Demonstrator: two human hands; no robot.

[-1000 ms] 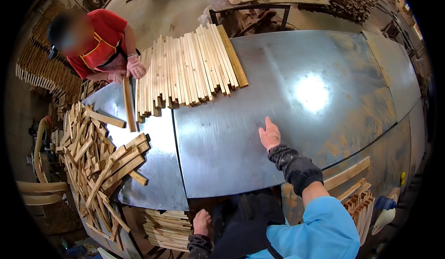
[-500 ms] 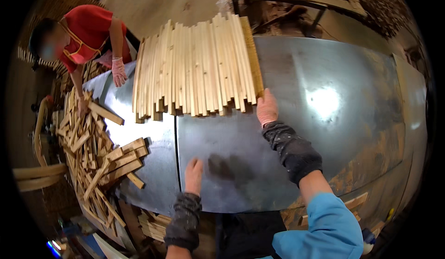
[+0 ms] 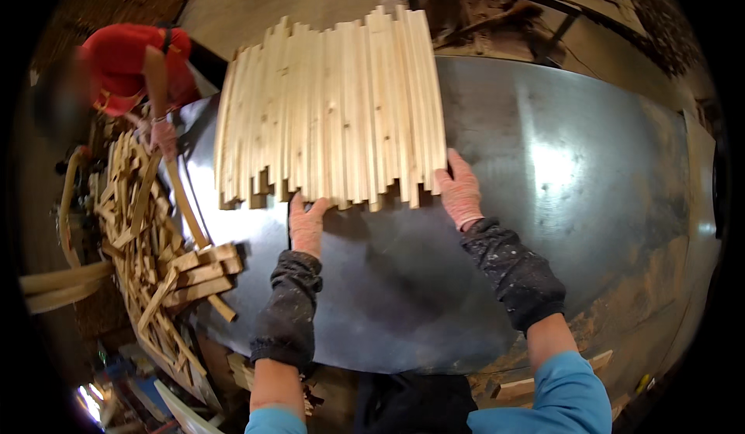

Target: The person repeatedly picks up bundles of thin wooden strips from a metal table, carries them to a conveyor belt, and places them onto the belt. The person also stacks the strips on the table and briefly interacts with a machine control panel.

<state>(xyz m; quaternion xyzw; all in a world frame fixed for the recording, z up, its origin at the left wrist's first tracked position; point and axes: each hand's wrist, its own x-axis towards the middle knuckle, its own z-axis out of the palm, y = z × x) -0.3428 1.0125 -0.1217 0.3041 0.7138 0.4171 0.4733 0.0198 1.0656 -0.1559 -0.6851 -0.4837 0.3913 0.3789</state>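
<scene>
- Centre stage, the row of pale wood strips (image 3: 334,116) lies side by side on the metal table (image 3: 613,201), near ends jutting out unevenly.
- The left hand (image 3: 307,226) is right up against those near ends, left of the middle — thumb and forefinger spread, nothing clenched.
- And over at the near right corner, the right hand (image 3: 462,195) meets the last strip, thumb apart, fingers straight along its side!
- Dark sleeve covers (image 3: 508,271), flecked with white, wrap both forearms.
- Off to the left, a jumbled heap of wood pieces (image 3: 147,224).
- Beyond it, a co-worker (image 3: 128,61) in red bends low, one hand at a long brown strip (image 3: 186,205).
</scene>
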